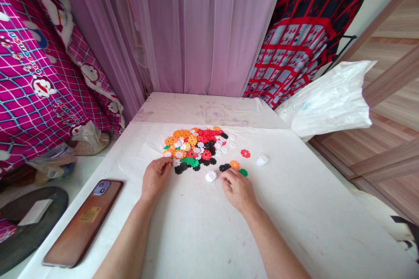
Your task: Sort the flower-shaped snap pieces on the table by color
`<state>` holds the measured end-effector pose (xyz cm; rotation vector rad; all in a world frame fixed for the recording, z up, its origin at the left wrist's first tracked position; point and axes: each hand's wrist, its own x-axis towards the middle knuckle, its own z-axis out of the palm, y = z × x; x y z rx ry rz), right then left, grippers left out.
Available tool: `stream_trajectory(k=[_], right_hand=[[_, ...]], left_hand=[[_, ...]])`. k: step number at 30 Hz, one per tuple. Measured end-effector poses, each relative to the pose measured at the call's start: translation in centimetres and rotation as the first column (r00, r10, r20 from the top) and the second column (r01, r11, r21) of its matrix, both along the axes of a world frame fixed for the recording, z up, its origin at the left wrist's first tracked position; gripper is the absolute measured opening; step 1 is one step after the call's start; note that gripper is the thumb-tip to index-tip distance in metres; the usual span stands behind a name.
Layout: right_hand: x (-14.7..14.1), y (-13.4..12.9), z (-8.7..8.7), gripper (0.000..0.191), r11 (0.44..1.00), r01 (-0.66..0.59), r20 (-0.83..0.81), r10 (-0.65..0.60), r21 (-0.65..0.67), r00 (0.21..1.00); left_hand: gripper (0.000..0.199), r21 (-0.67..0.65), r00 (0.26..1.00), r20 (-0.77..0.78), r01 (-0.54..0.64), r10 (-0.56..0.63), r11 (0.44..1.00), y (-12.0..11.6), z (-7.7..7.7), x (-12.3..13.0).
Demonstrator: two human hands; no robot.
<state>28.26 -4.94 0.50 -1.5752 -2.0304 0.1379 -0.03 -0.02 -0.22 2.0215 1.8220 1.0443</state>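
A pile of interlocking plastic snowflake discs (193,148) in orange, red, black, white and green lies on the white-covered table (196,226). At the pile's left edge is my left hand (156,177), its fingers curled together against the discs there. My right hand (238,188) rests right of the pile with fingers bent in a pinch; what is between them, if anything, is hidden. Just left of its fingertips sits a small stack of white discs (211,176). A black disc (224,167), an orange disc (234,165) and a green disc (243,172) lie just beyond its knuckles.
A red disc (245,153) and some white discs (262,160) lie apart to the right. A brown phone (83,224) lies face down at the table's left edge. A white plastic bag (330,100) hangs over the far right side. Behind the table is a purple curtain (203,30).
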Motion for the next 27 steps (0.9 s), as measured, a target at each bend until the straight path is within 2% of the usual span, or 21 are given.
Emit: stream_trajectory(k=[8, 18, 23, 27], right_hand=[[-0.4, -0.1, 0.1, 0.025, 0.994, -0.085, 0.095, 0.092, -0.076, 0.991], [-0.5, -0.1, -0.1, 0.028, 0.995, -0.091, 0.084, 0.094, -0.035, 0.992], [0.0, 0.4, 0.1, 0.027, 0.999, -0.047, 0.049, 0.048, -0.022, 0.998], [1.2, 3.5, 1.1, 0.028, 0.991, 0.129, 0.054, -0.128, -0.027, 0.99]], left_hand=[[0.027, -0.004, 1.0, -0.003, -0.007, 0.007, 1.0, 0.0, -0.1, 0.0], [0.027, -0.009, 1.0, -0.008, -0.012, 0.012, 1.0, -0.1, 0.1, 0.1], [0.026, -0.008, 1.0, -0.006, -0.021, 0.021, 1.0, -0.1, 0.1, 0.1], [0.027, -0.008, 1.0, -0.006, -0.016, 0.016, 1.0, -0.1, 0.2, 0.1]])
